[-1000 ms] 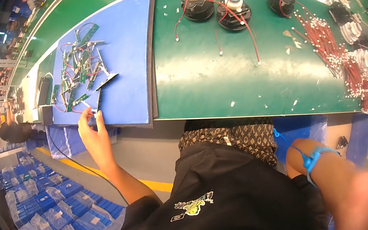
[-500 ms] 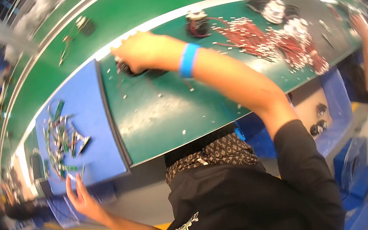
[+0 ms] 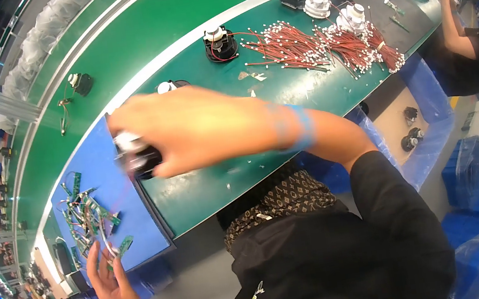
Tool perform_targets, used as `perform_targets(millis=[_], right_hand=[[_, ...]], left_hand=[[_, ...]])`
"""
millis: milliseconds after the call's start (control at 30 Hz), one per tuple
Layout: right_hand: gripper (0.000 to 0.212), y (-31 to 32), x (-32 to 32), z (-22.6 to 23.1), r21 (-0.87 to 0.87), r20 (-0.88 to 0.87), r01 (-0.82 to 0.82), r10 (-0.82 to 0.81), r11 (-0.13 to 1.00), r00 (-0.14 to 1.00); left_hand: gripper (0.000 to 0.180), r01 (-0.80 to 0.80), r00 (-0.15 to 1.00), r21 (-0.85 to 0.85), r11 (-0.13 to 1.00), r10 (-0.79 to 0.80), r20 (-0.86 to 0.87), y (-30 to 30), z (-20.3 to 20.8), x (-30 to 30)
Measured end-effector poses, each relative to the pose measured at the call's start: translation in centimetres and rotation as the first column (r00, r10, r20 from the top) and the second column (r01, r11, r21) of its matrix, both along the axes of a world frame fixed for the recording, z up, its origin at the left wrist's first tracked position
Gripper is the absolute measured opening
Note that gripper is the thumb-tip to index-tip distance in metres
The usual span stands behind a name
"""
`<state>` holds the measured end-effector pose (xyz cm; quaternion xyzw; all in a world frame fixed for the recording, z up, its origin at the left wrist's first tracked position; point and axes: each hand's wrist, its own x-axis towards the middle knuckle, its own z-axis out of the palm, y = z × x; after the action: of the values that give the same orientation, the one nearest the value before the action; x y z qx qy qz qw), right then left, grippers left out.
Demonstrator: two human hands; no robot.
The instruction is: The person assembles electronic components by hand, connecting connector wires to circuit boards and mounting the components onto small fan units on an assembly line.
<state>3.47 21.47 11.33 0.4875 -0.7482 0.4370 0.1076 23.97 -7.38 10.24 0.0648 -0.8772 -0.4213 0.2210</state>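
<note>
In my right hand [image 3: 187, 126], blurred by motion, is a black-and-white motor-like part [image 3: 137, 154], held over the inner edge of the blue mat [image 3: 138, 209]. The fingers wrap round it from above, hiding some of it. My left hand [image 3: 117, 289] is at the mat's near left corner, thumb and fingers bent round a small green circuit board [image 3: 124, 245] with a pale wire. Just beyond it lies a tangled heap of wired circuit boards [image 3: 86, 211]. Another white-topped part [image 3: 166, 87] shows partly behind my right hand.
A black-and-white unit [image 3: 220, 45] stands beside bundles of red wires [image 3: 292, 47] with white connectors. Several more units [image 3: 317, 3] stand behind them. One unit [image 3: 80, 83] lies on the green belt beyond. A co-worker's arm [image 3: 451, 22] reaches in at far right.
My right hand has come back from the table's far edge toward me, bringing the motor-like part over the mat. My left hand has shifted slightly, and the green board shows more clearly at its fingertips.
</note>
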Motion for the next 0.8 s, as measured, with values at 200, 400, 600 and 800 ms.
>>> perform_targets(millis=[200,400,600,800], right_hand=[[0.063,8.9,2.3,-2.4,0.543,0.066,0.406,-0.52,0.735,0.852],[0.071,8.2,0.9,-5.5,0.461,-0.23,0.584,-0.545,0.669,0.806],[0.007,4.4,0.4,-6.6,0.511,-0.59,0.504,-0.143,0.696,0.795],[0.011,3.8,-1.4,-5.9,0.522,-0.322,0.298,-0.139,0.8,0.937]], left_hand=[[0.047,0.283,0.951,0.059,0.957,-0.288,0.11,2.3,0.2,-5.4],[0.049,0.539,0.83,0.014,0.842,-0.534,0.161,7.7,0.9,-12.0],[0.051,0.584,0.753,0.36,0.728,-0.651,0.096,8.0,-1.0,-15.9],[0.048,0.444,0.848,0.635,0.632,-0.525,-0.071,7.6,-4.1,-18.4]])
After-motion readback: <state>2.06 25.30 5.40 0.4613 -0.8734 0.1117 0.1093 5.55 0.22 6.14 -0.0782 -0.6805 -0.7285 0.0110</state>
